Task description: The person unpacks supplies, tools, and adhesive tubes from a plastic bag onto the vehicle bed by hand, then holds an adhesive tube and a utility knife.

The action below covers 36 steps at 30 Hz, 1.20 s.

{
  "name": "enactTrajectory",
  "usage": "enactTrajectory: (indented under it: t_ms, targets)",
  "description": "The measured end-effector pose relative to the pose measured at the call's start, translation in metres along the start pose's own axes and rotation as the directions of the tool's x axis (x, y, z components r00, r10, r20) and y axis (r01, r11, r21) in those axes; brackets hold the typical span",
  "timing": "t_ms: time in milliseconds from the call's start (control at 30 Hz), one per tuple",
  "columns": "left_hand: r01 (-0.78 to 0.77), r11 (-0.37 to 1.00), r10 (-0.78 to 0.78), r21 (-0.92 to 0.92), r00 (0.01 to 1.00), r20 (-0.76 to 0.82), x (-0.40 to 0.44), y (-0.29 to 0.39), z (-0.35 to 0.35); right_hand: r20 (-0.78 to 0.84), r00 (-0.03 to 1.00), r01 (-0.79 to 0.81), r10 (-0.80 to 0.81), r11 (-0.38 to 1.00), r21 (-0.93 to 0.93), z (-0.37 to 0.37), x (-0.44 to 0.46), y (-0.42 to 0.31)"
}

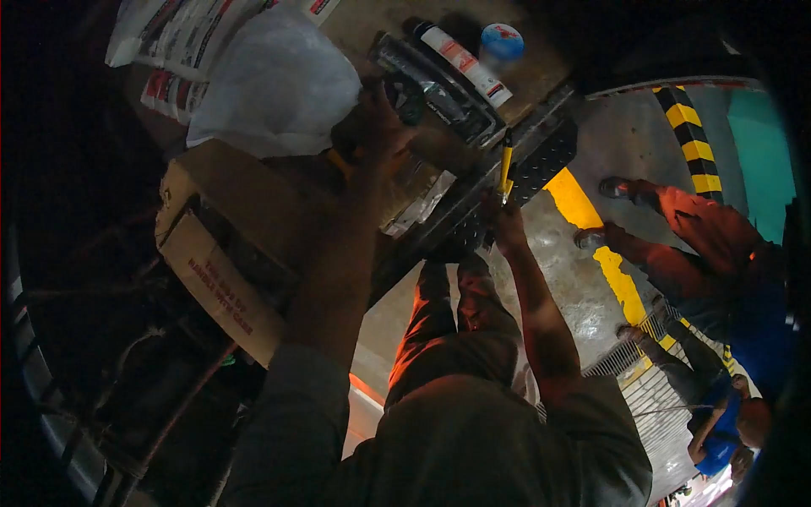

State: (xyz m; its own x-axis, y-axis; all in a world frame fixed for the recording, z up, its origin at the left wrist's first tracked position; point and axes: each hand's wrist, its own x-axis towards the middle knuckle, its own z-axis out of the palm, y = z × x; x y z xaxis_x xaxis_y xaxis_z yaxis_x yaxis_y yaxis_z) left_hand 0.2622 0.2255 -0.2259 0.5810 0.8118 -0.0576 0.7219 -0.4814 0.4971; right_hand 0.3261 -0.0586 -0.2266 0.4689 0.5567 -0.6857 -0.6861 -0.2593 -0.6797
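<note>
My right hand point(507, 226), low by the truck-bed-like dark edge, is closed around the lower end of a slim yellow-and-black tool point(507, 165), which points upward; it looks like a pen or cutter. My left hand point(384, 127) reaches over the cluttered surface, its fingers dim and curled at a dark round object point(404, 97). Just beyond lies a black tray-like case point(435, 93) with a dark packet in it. Beside that case rests a white-and-red tube point(465, 63). A blue-and-white round lid or can point(502, 40) stands near the tube.
An open cardboard box point(224, 287) and a white plastic bag point(283, 84) sit to the left, with printed packages point(182, 46) behind. A black treadplate step point(545, 156) borders the surface. Two other people point(710, 245) point(722, 422) are on the right, near yellow floor lines point(612, 283).
</note>
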Motion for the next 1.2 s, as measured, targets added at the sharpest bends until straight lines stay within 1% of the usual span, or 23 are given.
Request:
enactTrajectory:
  t_ms: [33,100,133,200,233,300,333,400,500,533,633,700,733,800,833,900,933,1000,1033,1067,1100,1133,1200]
  targets:
    - [0.010,1.000,-0.010,-0.015,1.000,0.027,0.001,0.002,-0.003,0.001,1.000,-0.020,0.020,0.999,-0.027,-0.003,0.001,0.000]
    - [0.035,0.999,-0.032,-0.040,0.996,0.083,-0.001,0.008,-0.018,-0.010,0.998,0.054,-0.055,0.998,-0.037,-0.001,-0.002,-0.002]
    - [0.060,0.995,-0.056,-0.082,0.997,0.051,-0.005,0.015,-0.023,-0.015,0.996,0.089,-0.090,0.995,-0.043,0.000,-0.003,-0.004]
    - [0.107,0.979,-0.110,-0.172,0.994,-0.010,-0.020,0.036,-0.031,-0.079,0.995,0.054,-0.064,0.991,-0.126,-0.002,-0.005,-0.009]
    - [0.061,0.993,-0.058,-0.106,0.998,0.024,-0.027,0.047,-0.035,-0.107,0.993,0.037,-0.055,0.986,-0.165,-0.003,-0.005,-0.010]
    - [-0.049,0.998,0.047,0.025,0.995,0.093,-0.037,0.064,-0.034,-0.088,0.996,0.013,-0.020,0.996,-0.083,-0.004,-0.003,-0.010]
    - [-0.095,0.995,0.092,0.022,0.992,0.089,-0.044,0.072,-0.030,-0.080,0.997,-0.001,-0.002,0.999,-0.043,-0.006,-0.002,-0.009]
    - [-0.184,0.983,0.183,0.011,0.980,0.084,-0.060,0.076,-0.009,-0.072,0.997,0.027,-0.031,0.999,-0.047,-0.010,-0.003,-0.005]
    - [-0.105,0.990,0.116,-0.096,0.986,0.122,-0.064,0.067,0.019,-0.114,0.993,0.022,-0.036,0.993,-0.118,-0.014,-0.002,-0.003]
    - [-0.120,0.986,0.132,-0.111,0.986,0.105,-0.065,0.062,0.027,-0.137,0.990,0.010,-0.031,0.989,-0.148,-0.014,-0.004,0.000]
    - [-0.189,0.969,0.202,-0.157,0.977,0.072,-0.068,0.052,0.033,-0.158,0.987,0.030,-0.043,0.996,-0.079,-0.005,-0.014,-0.009]
    - [-0.252,0.947,0.270,-0.198,0.960,0.072,-0.069,0.047,0.029,-0.152,0.988,-0.012,0.002,0.998,-0.066,-0.011,-0.011,-0.001]
    - [-0.264,0.948,0.275,-0.180,0.960,0.044,-0.070,0.046,0.028,-0.148,0.989,-0.032,0.023,0.998,-0.062,-0.014,-0.008,0.003]
    - [-0.281,0.949,0.282,-0.142,0.959,-0.011,-0.074,0.047,0.024,-0.100,0.994,0.027,-0.034,0.997,-0.071,-0.018,-0.003,0.010]
    - [-0.283,0.946,0.277,-0.159,0.959,-0.064,-0.077,0.047,0.023,-0.075,0.995,0.055,-0.061,0.996,-0.074,-0.020,-0.001,0.015]
    - [-0.288,0.939,0.258,-0.188,0.951,-0.172,-0.083,0.050,0.016,-0.129,0.990,0.031,-0.062,0.973,-0.229,-0.017,-0.003,0.012]
    - [-0.228,0.926,0.198,-0.301,0.972,-0.127,-0.088,0.050,0.013,-0.151,0.987,0.015,-0.064,0.953,-0.304,-0.014,-0.004,0.010]
    - [-0.095,0.861,0.093,-0.499,0.995,-0.030,-0.097,0.044,0.010,0.006,0.997,0.068,-0.075,0.871,-0.487,0.004,-0.013,-0.012]
    - [0.080,0.791,-0.010,-0.606,0.993,0.119,-0.106,0.044,0.005,0.084,0.994,0.107,-0.071,0.818,-0.565,0.014,-0.016,-0.022]
    - [0.262,0.688,-0.090,-0.677,0.956,0.278,-0.122,0.046,-0.002,0.152,0.987,0.126,-0.047,0.816,-0.565,0.022,-0.017,-0.025]
    - [0.439,0.556,-0.144,-0.706,0.887,0.438,-0.135,0.049,-0.008,0.217,0.976,0.144,-0.022,0.813,-0.564,0.030,-0.017,-0.027]
    - [0.478,0.448,-0.145,-0.756,0.873,0.465,-0.141,0.053,-0.012,0.280,0.960,0.163,0.002,0.809,-0.565,0.038,-0.016,-0.031]
    - [0.530,0.210,-0.127,-0.821,0.848,0.515,-0.145,0.058,-0.015,0.405,0.914,0.258,-0.008,0.783,-0.566,0.053,-0.010,-0.045]
